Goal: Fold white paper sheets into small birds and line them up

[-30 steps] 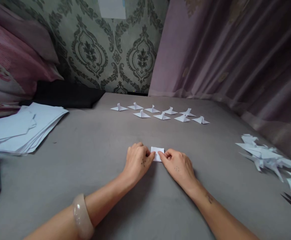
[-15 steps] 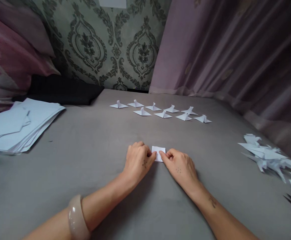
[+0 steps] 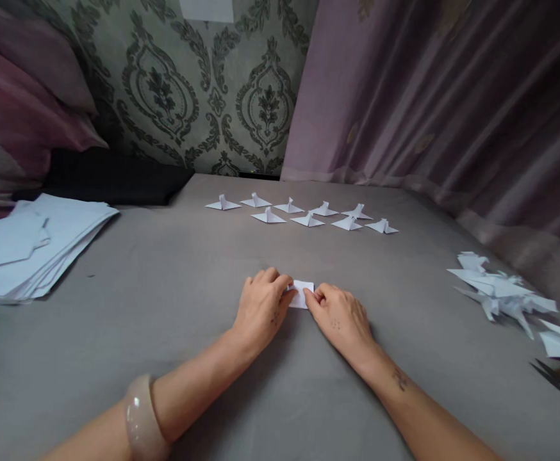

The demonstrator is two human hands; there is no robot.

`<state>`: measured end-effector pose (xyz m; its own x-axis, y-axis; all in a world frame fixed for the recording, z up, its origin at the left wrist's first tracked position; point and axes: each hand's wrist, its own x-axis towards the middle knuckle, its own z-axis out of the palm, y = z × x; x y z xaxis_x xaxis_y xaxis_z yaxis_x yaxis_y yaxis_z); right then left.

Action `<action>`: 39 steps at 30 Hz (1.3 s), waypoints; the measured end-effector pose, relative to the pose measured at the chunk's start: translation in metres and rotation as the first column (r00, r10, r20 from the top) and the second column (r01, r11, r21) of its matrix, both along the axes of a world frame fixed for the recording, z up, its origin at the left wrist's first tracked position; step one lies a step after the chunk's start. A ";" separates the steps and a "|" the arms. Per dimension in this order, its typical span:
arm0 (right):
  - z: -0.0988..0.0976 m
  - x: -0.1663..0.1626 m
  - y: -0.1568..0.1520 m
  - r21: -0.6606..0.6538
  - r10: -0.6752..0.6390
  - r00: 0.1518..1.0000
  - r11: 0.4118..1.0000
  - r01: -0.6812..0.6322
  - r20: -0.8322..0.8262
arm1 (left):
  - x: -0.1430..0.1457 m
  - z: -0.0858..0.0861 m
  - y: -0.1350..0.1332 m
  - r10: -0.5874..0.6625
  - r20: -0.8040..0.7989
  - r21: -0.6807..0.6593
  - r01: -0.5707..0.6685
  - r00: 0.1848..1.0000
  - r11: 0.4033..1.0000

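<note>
A small folded piece of white paper lies low over the grey cloth, between my two hands. My left hand pinches its left edge with thumb and fingers. At the right edge, my right hand grips the paper the same way, thumb on top. The fingertips under the paper are hidden. Beyond the hands, several small white folded-paper figures stand in two loose rows, each with flat pointed sides and a raised middle.
On the left lies a stack of white paper sheets beside a folded black cloth. A heap of folded white paper pieces sits at the right, with scissors nearer me. Wallpaper and a purple curtain border the far side.
The whole view has shifted slightly, so most things sit a little further left. Both hands still hold the folded paper; my left fingers now cover slightly more of its left edge.
</note>
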<state>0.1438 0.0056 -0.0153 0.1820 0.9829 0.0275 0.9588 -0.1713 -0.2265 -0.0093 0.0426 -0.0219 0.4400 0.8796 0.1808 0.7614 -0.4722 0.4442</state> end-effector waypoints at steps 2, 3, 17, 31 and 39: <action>0.000 0.000 0.000 0.000 0.003 1.000 1.000 -0.003 -0.011 | 0.000 0.002 0.000 -0.007 -0.020 0.005 0.007 1.000 1.000; 0.000 0.000 -0.001 0.003 0.008 1.000 1.000 -0.008 -0.022 | -0.001 0.002 0.000 -0.011 -0.029 0.010 0.012 1.000 1.000; -0.002 0.003 -0.006 0.137 0.258 0.956 0.961 -0.239 -0.138 | -0.005 0.007 -0.012 -0.056 -0.280 0.175 0.109 0.958 0.979; 0.003 0.007 -0.003 -0.032 0.335 0.940 0.941 -0.338 -0.066 | -0.010 0.012 -0.017 -0.308 -0.310 0.066 0.343 0.899 0.937; 0.009 0.011 -0.021 0.040 0.509 0.860 0.860 -0.508 -0.025 | -0.015 0.014 -0.020 -0.371 -0.324 0.126 0.429 0.870 0.895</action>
<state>0.1547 -0.0156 -0.0068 -0.3417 0.9378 0.0619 0.9024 0.3458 -0.2572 -0.0242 0.0230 -0.0080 0.8039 0.5787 0.1374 0.5683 -0.8155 0.1100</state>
